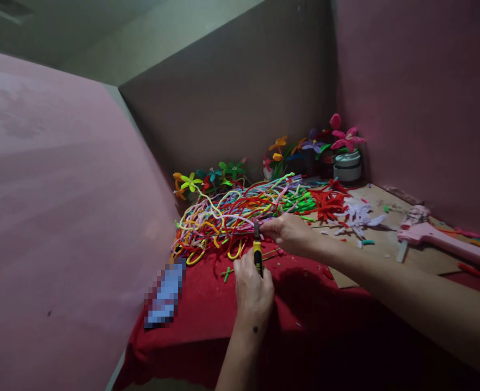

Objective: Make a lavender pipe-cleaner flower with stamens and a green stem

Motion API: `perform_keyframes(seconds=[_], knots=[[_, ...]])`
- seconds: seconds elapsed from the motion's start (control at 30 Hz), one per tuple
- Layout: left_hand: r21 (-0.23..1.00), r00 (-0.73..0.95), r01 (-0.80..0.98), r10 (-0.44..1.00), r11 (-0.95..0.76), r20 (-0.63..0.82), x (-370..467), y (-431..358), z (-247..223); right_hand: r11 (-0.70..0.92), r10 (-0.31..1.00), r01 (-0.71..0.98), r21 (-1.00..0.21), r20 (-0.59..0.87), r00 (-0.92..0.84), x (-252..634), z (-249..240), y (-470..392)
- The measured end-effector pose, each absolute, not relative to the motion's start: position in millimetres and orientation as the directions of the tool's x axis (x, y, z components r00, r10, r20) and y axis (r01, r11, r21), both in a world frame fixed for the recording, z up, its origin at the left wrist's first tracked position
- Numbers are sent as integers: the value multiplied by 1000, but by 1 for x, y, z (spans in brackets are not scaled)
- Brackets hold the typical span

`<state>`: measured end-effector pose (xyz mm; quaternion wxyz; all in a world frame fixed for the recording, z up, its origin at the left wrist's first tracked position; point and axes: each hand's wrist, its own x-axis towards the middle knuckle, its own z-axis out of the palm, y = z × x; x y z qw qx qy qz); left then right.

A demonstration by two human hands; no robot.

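Note:
My left hand (253,285) is wrapped around a yellow-and-black handled tool (257,255), held upright with its dark metal head at the top. The tool looks like pliers, but its jaws are too small to make out. Just right of that head, my right hand (283,231) is closed, fingertips pinched together; what they hold is partly hidden. A thin dark stem (226,234) runs left from the tool's head. Behind both hands spreads a large tangled pile of coloured pipe cleaners (223,209). Yellow bent pipe cleaners (195,258) lie at its front edge.
A pink glue gun (443,239) rests on a cardboard sheet (386,260) at right, near white pipe-cleaner pieces (360,214) and red ones (327,203). Pipe-cleaner flowers (348,139) and a grey-white container (346,165) stand behind. A red cloth (199,304) covers the table; a pink wall rises at left.

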<state>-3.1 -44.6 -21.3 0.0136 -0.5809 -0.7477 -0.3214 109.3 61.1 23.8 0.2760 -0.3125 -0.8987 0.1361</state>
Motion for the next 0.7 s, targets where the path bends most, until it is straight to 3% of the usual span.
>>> perform_keyframes(seconds=[0.23, 0.47, 0.7], knots=[[455, -321, 882, 862, 121, 393, -3, -44, -20, 727, 611, 327, -604, 351, -710, 110, 29, 69], [467, -334, 873, 869, 139, 366, -2, -44, -18, 560, 627, 259, -787, 198, -753, 109, 32, 76], [476, -355, 861, 882, 179, 311, 0, -45, -18, 508, 606, 223, -832, 161, -779, 112, 32, 82]])
